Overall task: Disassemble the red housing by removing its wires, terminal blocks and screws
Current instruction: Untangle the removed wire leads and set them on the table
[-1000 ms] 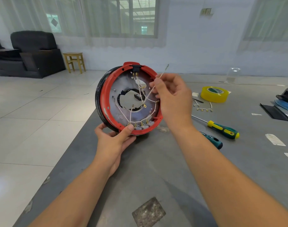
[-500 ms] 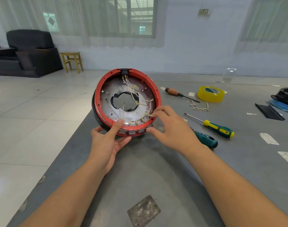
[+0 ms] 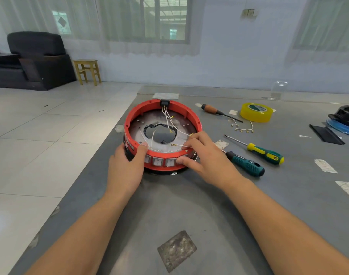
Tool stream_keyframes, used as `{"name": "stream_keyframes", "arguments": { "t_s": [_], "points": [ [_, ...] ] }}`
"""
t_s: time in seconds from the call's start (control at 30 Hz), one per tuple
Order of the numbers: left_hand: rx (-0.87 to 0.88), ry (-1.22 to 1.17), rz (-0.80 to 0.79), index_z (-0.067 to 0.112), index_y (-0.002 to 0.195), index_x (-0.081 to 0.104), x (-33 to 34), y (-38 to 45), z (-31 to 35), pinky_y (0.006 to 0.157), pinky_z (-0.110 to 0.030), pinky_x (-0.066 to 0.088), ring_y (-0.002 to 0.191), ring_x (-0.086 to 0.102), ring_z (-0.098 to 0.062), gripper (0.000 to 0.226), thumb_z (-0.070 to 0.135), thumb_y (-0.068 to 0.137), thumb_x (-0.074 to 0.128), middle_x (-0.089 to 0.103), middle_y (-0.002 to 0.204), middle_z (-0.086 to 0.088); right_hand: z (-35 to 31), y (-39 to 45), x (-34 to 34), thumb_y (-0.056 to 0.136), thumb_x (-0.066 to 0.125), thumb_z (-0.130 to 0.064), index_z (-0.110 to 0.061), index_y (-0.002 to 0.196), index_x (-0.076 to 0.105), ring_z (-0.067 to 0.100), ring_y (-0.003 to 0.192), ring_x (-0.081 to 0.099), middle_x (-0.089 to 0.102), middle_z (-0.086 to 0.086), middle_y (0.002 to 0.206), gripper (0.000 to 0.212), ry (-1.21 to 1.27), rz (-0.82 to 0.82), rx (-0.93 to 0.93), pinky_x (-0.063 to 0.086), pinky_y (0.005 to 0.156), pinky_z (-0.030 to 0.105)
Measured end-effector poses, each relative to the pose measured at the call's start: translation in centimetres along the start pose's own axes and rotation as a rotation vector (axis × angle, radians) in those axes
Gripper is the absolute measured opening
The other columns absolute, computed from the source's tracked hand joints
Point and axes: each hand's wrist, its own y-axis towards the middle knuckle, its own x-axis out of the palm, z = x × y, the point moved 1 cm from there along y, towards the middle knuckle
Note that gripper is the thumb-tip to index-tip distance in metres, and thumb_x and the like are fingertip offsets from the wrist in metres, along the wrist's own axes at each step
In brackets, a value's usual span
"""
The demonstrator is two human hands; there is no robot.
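Hands grip the red housing near the bench's left edge: left hand clasping its rim, right hand pinching a white wire.

1 red housing near worktop left edge, 2 hands on it: left hand, right hand. 3 screwdrivers right of it: wood-handled, yellow-green, dark teal. 1 yellow tape roll. 1 loose wire bundle. 3 white switches visible on housing front.
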Motion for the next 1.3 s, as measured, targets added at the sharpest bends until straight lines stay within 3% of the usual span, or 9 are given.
{"name": "stream_keyframes", "arguments": {
  "t_s": [0.1, 0.3, 0.43, 0.63, 0.77, 0.87, 1.03, 1.2, 1.3],
  "points": [
    [-0.01, 0.063, -0.005, 0.031, 0.12, 0.055, -0.4, -0.2, 0.0, 0.106, -0.044, 0.046, 0.127, 0.057, -0.024, 0.058, 0.077, 0.084, 0.055, 0.061, 0.135, -0.004, -0.2, 0.0, 0.0, 0.094, 0.059, -0.06, -0.021, 0.123, 0.06, 0.002, 0.105, 0.046, 0.043, -0.012, 0.123, 0.049, 0.026, -0.031, 0.013, 0.04, 0.087, 0.017],
    [-0.026, 0.204, 0.048, 0.008, 0.072, 0.052, -0.3, -0.5, 0.0, 0.103, -0.059, 0.046, 0.12, 0.054, -0.056, 0.063, 0.066, 0.095, 0.054, 0.06, 0.123, -0.038, -0.4, -0.2, -0.2, 0.094, 0.058, -0.061, -0.024, 0.121, 0.06, 0.0, 0.104, 0.045, 0.043, -0.014, 0.119, 0.046, 0.04, -0.043, 0.033, 0.038, 0.083, 0.01],
    [-0.078, 0.266, 0.057, -0.012, 0.113, 0.064, -0.1, -0.1, -0.4, 0.106, -0.045, 0.036, 0.126, 0.048, -0.047, 0.085, 0.068, 0.098, 0.043, 0.06, 0.129, -0.03, -0.7, -0.2, -0.3, 0.093, 0.057, -0.062, -0.028, 0.123, 0.06, -0.006, 0.104, 0.04, 0.04, -0.021, 0.117, 0.046, 0.056, -0.056, 0.061, 0.036, 0.077, 0.001],
    [0.161, 0.259, 0.16, 0.014, 0.16, 0.033, 0.0, -1.6, 0.6, 0.121, -0.039, 0.018, 0.152, 0.021, -0.033, 0.071, 0.052, 0.102, 0.053, 0.03, 0.165, -0.01, -2.3, 0.2, -1.2, 0.104, 0.056, -0.024, -0.02, 0.107, 0.073, -0.006, 0.094, 0.055, 0.057, -0.01, 0.112, 0.018, 0.255, 0.182, 0.157, 0.038, 0.081, 0.004],
    [0.672, 0.196, 0.204, 0.02, 0.135, 0.053, 0.4, -3.2, 2.1, 0.108, -0.026, 0.029, 0.124, 0.038, -0.012, 0.039, 0.034, 0.1, 0.057, 0.049, 0.132, 0.011, -4.4, 1.9, -2.8, 0.105, 0.05, -0.008, -0.014, 0.097, 0.073, 0.005, 0.066, 0.061, 0.072, 0.004, 0.088, 0.025, 1.148, 0.314, 0.512, 0.047, 0.064, 0.02],
    [0.845, 0.183, 0.035, 0.021, 0.12, 0.062, 1.7, -5.0, 2.9, 0.089, -0.009, 0.037, 0.095, 0.049, 0.002, 0.026, 0.036, 0.099, 0.056, 0.061, 0.109, 0.014, -5.8, 2.0, -2.9, 0.104, 0.051, -0.005, -0.005, 0.101, 0.071, 0.015, 0.073, 0.069, 0.075, 0.012, 0.09, 0.02, 1.666, 0.241, 0.586, 0.058, 0.066, 0.021],
    [0.78, 0.193, -0.128, 0.026, 0.108, 0.063, 3.6, -6.4, 2.9, 0.065, -0.008, 0.041, 0.067, 0.055, 0.008, 0.016, 0.028, 0.095, 0.072, 0.057, 0.072, 0.023, -6.7, 1.7, -2.0, 0.103, 0.053, -0.006, -0.006, 0.101, 0.071, 0.017, 0.08, 0.074, 0.076, 0.013, 0.097, 0.018, 1.804, 0.238, 0.64, 0.06, 0.068, 0.023],
    [0.52, 0.036, -0.239, 0.031, 0.107, 0.064, 3.7, -6.0, 2.3, 0.063, -0.031, 0.059, 0.061, 0.071, -0.007, 0.019, 0.027, 0.094, 0.078, 0.073, 0.075, 0.01, -6.5, 1.6, -1.7, 0.103, 0.054, -0.005, -0.003, 0.106, 0.07, 0.017, 0.082, 0.076, 0.076, 0.014, 0.097, 0.016, 1.845, 0.24, 0.643, 0.06, 0.069, 0.023],
    [0.369, -0.156, -0.329, 0.031, 0.108, 0.063, 3.7, -6.3, 2.3, 0.054, -0.029, 0.058, 0.06, 0.074, -0.017, 0.018, 0.019, 0.098, 0.074, 0.076, 0.076, 0.003, -6.3, 1.6, -1.4, 0.104, 0.051, -0.004, -0.001, 0.107, 0.069, 0.019, 0.086, 0.076, 0.076, 0.015, 0.098, 0.018, 1.86, 0.22, 0.63, 0.061, 0.072, 0.023]
  ]
}}
